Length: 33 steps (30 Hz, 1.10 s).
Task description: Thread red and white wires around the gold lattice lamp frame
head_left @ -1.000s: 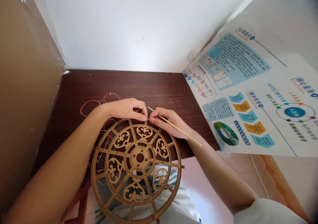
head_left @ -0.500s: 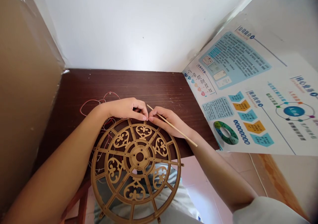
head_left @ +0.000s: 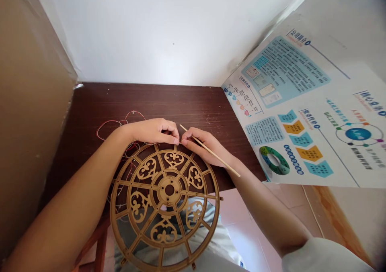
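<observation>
A round gold openwork frame (head_left: 164, 191) with spokes and heart-shaped scrolls leans from my lap onto the table edge. At its far rim, my left hand (head_left: 157, 130) is closed in a pinch, thumb against the fingers. Facing it, my right hand (head_left: 205, 143) is closed too, its thumb and forefinger pinched close to the left fingertips. A thin wooden stick (head_left: 215, 155) runs slantwise through the right hand, held across it. Something tiny shows between the two sets of fingertips, too small to name. Thin red and white wires (head_left: 108, 121) lie in loops beside my left forearm.
The dark wooden table (head_left: 169, 99) meets a white wall panel (head_left: 150, 35) at the back. A brown panel (head_left: 33, 83) rises on the left. On the right stands a printed board (head_left: 289, 75). Part of a reddish wooden stool (head_left: 100, 248) shows below the table.
Both hands stay at the frame's far rim. The fingertips have shifted very slightly, with a small gap between the hands. The stick keeps nearly the same slant.
</observation>
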Motion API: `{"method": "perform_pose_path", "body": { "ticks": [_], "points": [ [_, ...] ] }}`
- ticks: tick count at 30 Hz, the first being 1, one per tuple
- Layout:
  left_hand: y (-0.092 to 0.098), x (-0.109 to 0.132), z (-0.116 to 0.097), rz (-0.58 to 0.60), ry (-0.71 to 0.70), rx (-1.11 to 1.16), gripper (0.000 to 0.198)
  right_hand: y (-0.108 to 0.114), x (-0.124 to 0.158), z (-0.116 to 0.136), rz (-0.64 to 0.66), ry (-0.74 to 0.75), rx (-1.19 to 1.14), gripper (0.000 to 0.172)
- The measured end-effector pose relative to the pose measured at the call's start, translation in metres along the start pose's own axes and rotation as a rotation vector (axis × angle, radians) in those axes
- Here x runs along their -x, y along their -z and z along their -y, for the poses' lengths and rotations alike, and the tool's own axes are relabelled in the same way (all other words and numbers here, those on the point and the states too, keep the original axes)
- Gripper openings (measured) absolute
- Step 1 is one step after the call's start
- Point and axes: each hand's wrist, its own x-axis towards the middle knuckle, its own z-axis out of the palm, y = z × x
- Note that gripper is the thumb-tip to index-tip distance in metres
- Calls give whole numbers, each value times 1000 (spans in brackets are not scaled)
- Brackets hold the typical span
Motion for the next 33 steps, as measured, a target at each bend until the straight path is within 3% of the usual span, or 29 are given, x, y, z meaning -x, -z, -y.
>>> {"method": "perform_pose_path", "body": {
  "ticks": [12,22,33],
  "points": [
    [-3,1,-5,-59,60,1,38,-3,0,-3,-266,-79,30,22],
    [-6,-2,0,-106,37,-17,38,1,-4,-14,-491,-171,-68,55],
    [-6,-2,-1,-111,47,-14,36,9,-5,-27,-614,-163,-85,50]
  ]
}}
